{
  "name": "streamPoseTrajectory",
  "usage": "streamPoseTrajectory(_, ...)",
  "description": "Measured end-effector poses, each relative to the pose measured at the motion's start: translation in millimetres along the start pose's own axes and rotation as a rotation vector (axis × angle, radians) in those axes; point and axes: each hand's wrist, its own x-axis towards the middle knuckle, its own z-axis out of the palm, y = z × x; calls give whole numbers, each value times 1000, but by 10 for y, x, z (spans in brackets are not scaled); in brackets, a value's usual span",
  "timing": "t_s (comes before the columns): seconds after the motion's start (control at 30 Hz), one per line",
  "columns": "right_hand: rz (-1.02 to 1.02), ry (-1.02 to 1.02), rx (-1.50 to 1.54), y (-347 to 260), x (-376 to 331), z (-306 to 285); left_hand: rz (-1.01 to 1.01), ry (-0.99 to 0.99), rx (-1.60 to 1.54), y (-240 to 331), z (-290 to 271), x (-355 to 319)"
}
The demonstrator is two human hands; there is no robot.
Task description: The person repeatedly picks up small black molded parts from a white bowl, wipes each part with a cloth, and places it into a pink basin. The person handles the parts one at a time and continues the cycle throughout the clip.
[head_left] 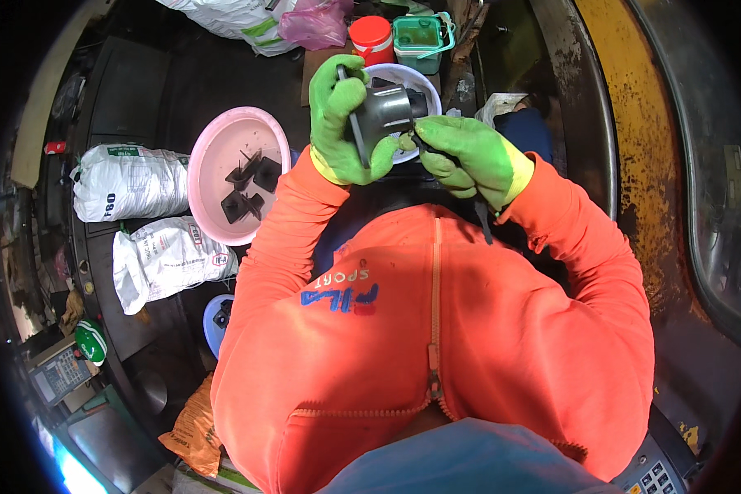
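My left hand (337, 123), in a green glove, is closed round the flat flange of a black plastic fitting (385, 109). The fitting's round neck points to the right. My gloved right hand (473, 156) is closed on a slim dark tool (483, 221), whose tail hangs below the fist. Its fingertips meet the open end of the neck; the tool's working end is hidden there. Just beyond both hands is a pale bowl (433, 85) with black pieces in it. To the left, a pink basin (196, 185) holds several black flanged fittings (240, 174).
White sacks (132, 185) lie left of the basin, above a small blue tub (211, 317) and an orange bag (196, 428). A red-lidded container (371, 34) and a teal bucket (420, 37) stand at the back. A rusty yellow machine frame (638, 165) rises at the right.
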Motion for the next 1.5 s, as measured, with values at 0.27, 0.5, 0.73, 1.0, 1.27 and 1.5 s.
streamPoseTrajectory(0.27, -195, 91, 5, -66, 238, -195, -5, 46, -110, 62, 77, 83)
streamPoseTrajectory(0.5, -998, 141, -1050, -246, 385, -377, -416, 271, -896, 434, 368, 125)
streamPoseTrajectory(0.73, -1048, 85, -1369, -303, 370, -443, -1129, 323, -1551, 385, 216, 3)
streamPoseTrajectory(1.0, -1124, 221, -1453, -181, 354, -489, -1081, 396, -1648, 245, 139, 20)
streamPoseTrajectory(1.27, -1156, 250, -1344, -11, 354, -367, -983, 346, -1252, 427, 32, 233)
streamPoseTrajectory(1.5, -1073, 240, -1281, 129, 278, -226, -860, 343, -1240, 473, 21, 308)
